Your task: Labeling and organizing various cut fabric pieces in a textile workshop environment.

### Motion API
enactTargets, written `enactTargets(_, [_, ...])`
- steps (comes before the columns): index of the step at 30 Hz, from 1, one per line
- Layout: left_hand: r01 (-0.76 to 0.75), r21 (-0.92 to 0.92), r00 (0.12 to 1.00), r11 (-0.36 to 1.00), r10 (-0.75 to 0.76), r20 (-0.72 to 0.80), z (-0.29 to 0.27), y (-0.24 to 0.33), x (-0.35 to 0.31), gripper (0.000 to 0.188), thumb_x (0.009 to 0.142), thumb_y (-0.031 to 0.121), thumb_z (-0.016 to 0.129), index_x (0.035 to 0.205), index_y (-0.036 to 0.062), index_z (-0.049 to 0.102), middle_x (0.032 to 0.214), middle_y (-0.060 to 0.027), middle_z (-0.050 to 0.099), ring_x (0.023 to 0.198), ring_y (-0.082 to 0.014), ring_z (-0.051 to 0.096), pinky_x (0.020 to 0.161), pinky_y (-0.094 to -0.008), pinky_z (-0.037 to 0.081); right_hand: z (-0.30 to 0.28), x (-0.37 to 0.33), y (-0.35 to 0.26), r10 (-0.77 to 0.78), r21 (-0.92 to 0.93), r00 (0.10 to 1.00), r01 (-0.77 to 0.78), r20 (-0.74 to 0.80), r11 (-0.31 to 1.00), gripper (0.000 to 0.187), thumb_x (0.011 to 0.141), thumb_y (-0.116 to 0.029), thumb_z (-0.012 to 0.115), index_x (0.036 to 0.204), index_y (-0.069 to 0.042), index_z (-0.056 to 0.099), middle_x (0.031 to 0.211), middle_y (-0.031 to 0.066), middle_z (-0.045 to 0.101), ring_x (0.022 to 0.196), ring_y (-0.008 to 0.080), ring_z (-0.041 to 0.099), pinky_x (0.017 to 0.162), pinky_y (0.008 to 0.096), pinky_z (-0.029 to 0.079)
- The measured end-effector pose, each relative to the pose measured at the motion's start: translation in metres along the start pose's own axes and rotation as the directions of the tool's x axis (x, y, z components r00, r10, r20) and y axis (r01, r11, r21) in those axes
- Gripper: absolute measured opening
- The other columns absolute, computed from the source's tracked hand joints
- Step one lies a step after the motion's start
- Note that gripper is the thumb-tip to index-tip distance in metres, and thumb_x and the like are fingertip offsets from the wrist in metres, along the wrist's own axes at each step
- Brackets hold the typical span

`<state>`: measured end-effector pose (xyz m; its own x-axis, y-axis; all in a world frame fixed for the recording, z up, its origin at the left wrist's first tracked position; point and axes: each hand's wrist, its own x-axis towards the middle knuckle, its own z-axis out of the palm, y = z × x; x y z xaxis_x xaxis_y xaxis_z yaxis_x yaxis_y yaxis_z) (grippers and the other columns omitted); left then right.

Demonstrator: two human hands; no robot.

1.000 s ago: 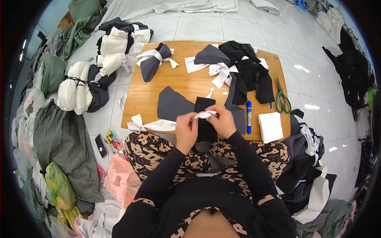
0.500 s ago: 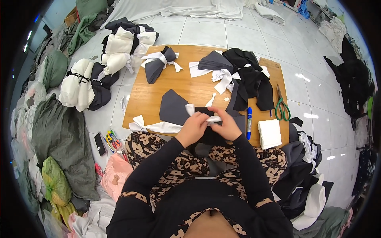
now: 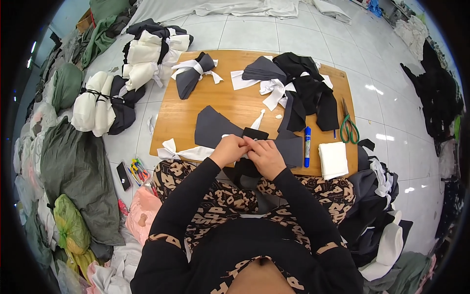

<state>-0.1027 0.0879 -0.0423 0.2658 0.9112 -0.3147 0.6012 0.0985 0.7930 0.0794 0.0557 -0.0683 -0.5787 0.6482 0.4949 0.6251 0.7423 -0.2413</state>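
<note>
A stack of cut fabric pieces lies at the near edge of the wooden table (image 3: 171, 115): dark grey panels (image 3: 214, 128) spread left, more grey (image 3: 289, 151) to the right, black cloth (image 3: 255, 133) between. Over its middle my left hand (image 3: 229, 150) and my right hand (image 3: 267, 158) meet, fingertips pinched together. They grip a white fabric strip, now mostly hidden under the fingers. To the left, another white strip with a knotted end (image 3: 169, 150) lies along the table edge.
A tied grey bundle (image 3: 188, 81) and a heap of black pieces (image 3: 313, 93) lie farther back. A blue marker (image 3: 307, 147), green-handled scissors (image 3: 347, 128) and folded white cloth (image 3: 333, 160) are at the right. White rolls (image 3: 93, 105) and a phone (image 3: 124, 176) rest on the floor.
My hands have drawn closer together and slightly down to the left. My right hand has turned over, back upward, and the white strip's ends that stuck out are now mostly covered.
</note>
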Motion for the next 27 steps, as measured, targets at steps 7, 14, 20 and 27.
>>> enactTargets(7, [-0.476,0.296,0.847,0.828,0.522,-0.098,0.024,-0.024,-0.023,0.015,0.083,0.016,0.070,0.093,0.0049,0.068,0.078,-0.0108,0.059,0.074,-0.0265,0.063,0.064,-0.0359,0.050,0.016,-0.013,0.008,0.230,0.134,0.970,-0.219,-0.077,0.966,0.022,0.073,0.000,0.065,0.093,-0.007,0.057,0.093,0.0043,0.061,0.093,0.0255,0.058,0.090,0.0393,0.040])
enactTargets(14, [0.363,-0.762,0.927,0.536,-0.291,0.237,0.021,-0.025,0.000,0.026,0.096,0.029,0.056,0.084,0.0070,0.063,0.073,0.0016,0.056,0.059,-0.0085,0.046,0.054,-0.0225,0.039,0.010,-0.009,-0.006,0.314,0.210,0.924,-0.270,-0.218,0.940,0.038,0.071,-0.007,0.072,0.108,-0.008,0.061,0.113,0.0106,0.058,0.101,0.0314,0.055,0.088,0.0414,0.042])
enactTargets(20, [0.302,-0.634,0.953,0.712,-0.208,0.220,0.022,-0.005,-0.004,0.025,0.096,0.027,0.056,0.085,0.0064,0.065,0.074,0.0004,0.060,0.063,-0.0090,0.054,0.056,-0.0243,0.044,0.008,-0.005,-0.010,0.347,0.130,0.889,-0.322,-0.299,0.938,0.019,0.071,-0.008,0.073,0.086,-0.004,0.061,0.101,0.0100,0.060,0.094,0.0319,0.057,0.084,0.0402,0.044])
enactTargets(27, [-0.122,0.159,0.935,0.980,0.167,-0.313,-0.009,-0.054,0.000,0.041,0.089,0.035,0.063,0.070,-0.0007,0.063,0.061,-0.0172,0.058,0.059,-0.0348,0.059,0.055,-0.0409,0.044,-0.018,-0.030,0.029,0.523,0.117,0.817,-0.510,-0.244,0.852,0.010,0.079,-0.006,0.064,0.076,0.002,0.058,0.097,0.0127,0.058,0.075,0.0333,0.060,0.065,0.0410,0.049])
